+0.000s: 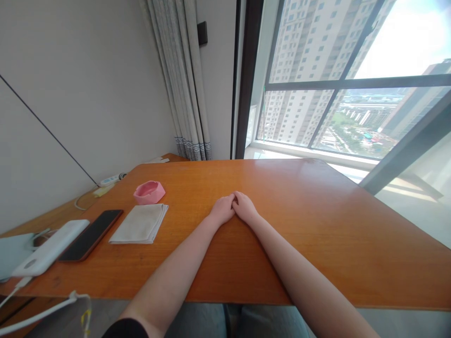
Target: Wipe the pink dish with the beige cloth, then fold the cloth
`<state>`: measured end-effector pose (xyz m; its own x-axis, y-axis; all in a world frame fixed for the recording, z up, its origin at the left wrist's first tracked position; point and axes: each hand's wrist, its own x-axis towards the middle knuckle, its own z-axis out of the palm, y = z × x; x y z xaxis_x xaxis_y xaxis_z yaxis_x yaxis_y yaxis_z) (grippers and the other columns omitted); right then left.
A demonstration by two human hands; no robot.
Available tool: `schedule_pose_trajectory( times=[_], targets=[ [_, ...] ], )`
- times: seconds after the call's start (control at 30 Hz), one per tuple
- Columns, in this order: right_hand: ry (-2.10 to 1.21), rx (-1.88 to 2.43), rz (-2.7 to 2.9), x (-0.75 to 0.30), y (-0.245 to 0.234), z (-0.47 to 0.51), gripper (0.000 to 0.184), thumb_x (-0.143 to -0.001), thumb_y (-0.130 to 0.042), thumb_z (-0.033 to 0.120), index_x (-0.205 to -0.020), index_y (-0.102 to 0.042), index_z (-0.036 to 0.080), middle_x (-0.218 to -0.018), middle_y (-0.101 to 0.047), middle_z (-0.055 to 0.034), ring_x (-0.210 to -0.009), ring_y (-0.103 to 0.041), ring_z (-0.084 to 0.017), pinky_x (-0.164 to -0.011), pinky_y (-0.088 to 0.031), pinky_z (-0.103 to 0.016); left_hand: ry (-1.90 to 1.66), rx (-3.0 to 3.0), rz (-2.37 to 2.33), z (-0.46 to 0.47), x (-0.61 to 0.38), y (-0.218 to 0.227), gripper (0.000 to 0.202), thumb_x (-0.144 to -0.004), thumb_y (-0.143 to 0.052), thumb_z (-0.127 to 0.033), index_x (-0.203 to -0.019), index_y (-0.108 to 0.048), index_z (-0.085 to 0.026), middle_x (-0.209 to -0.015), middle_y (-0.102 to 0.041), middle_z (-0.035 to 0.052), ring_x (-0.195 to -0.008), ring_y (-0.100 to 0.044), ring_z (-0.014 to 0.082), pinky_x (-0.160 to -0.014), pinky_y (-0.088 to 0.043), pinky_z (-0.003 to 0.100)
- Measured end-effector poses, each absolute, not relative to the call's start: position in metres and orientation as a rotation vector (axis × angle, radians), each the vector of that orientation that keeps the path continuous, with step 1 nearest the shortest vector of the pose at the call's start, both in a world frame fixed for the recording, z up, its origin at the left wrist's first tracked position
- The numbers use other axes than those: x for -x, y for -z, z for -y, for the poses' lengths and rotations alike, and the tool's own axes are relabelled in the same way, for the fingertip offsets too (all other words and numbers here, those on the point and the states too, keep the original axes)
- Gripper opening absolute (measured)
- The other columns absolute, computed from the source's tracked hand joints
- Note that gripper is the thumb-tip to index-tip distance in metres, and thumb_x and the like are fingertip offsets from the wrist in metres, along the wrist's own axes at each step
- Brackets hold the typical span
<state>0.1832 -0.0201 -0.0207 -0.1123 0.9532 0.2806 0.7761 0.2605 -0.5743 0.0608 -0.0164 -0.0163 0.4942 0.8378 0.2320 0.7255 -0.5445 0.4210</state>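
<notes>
My left hand (223, 210) and my right hand (245, 207) rest together on the wooden table (299, 234), with their fingertips meeting and partly overlapping. Both have curled fingers, and no object shows in or between them. To the left of my left hand lies a folded pale cloth (141, 223), apart from it. Just behind the cloth sits a pink angular dish (149, 193) that looks like an ashtray. The undersides of both hands are hidden.
A dark smartphone (92, 234) and a white power bank (52, 246) with a cable lie at the left. A white power strip (112, 179) is by the wall. A white cable (42, 312) hangs at the near left. Curtain (186, 94) and window stand beyond the table.
</notes>
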Motion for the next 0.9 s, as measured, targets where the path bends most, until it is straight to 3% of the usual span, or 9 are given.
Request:
schedule_pose_trajectory(
  times=[0.23,0.4,0.5,0.63,0.9],
  targets=[
    [-0.438,1.485,1.951,-0.188,0.024,0.02,0.026,-0.076,-0.043,0.007,-0.089,-0.063,0.017,-0.095,-0.062,-0.008,-0.092,-0.056,-0.019,-0.086,-0.042,-0.03,-0.58,-2.524,-1.149,0.002,-0.019,-0.012,0.028,-0.083,-0.047,-0.021,-0.105,-0.064,-0.02,-0.092,-0.07,0.0052,-0.083,-0.063,0.0191,-0.078,-0.048,0.03],
    [-0.452,1.465,1.943,-0.191,0.026,0.017,0.028,-0.076,-0.045,0.006,-0.093,-0.065,0.017,-0.098,-0.063,-0.007,-0.095,-0.058,-0.018,-0.09,-0.042,-0.029,-1.162,-2.307,-2.169,-0.011,0.078,-0.035,0.037,-0.084,-0.047,-0.023,-0.119,-0.058,-0.016,-0.127,-0.055,0.0137,-0.117,-0.049,0.0293,-0.103,-0.033,0.046],
    [-0.454,1.463,1.95,-0.19,0.025,0.017,0.027,-0.077,-0.046,0.006,-0.091,-0.066,0.017,-0.096,-0.063,-0.0068,-0.092,-0.058,-0.017,-0.089,-0.043,-0.029,-0.812,-2.08,-2.572,-0.01,0.132,-0.03,0.045,-0.078,-0.053,-0.025,-0.122,-0.055,-0.016,-0.136,-0.047,0.0173,-0.125,-0.04,0.0367,-0.102,-0.028,0.055],
    [-0.456,1.472,1.971,-0.19,0.023,0.019,0.026,-0.077,-0.046,0.007,-0.09,-0.066,0.017,-0.097,-0.063,-0.007,-0.091,-0.058,-0.017,-0.088,-0.043,-0.029,-0.385,-2.01,-2.54,-0.008,0.167,-0.02,0.048,-0.079,-0.053,-0.036,-0.121,-0.054,-0.013,-0.112,-0.061,0.0205,-0.108,-0.054,0.0378,-0.093,-0.037,0.052],
    [-0.494,1.447,1.935,-0.19,0.025,0.019,0.026,-0.076,-0.046,0.007,-0.088,-0.066,0.017,-0.094,-0.062,-0.0062,-0.09,-0.057,-0.017,-0.088,-0.043,-0.03,-0.29,-1.996,-2.514,-0.015,0.153,-0.035,0.035,-0.089,-0.038,-0.033,-0.106,-0.058,-0.01,-0.103,-0.065,0.0177,-0.099,-0.059,0.0325,-0.085,-0.042,0.043]
  ],
)
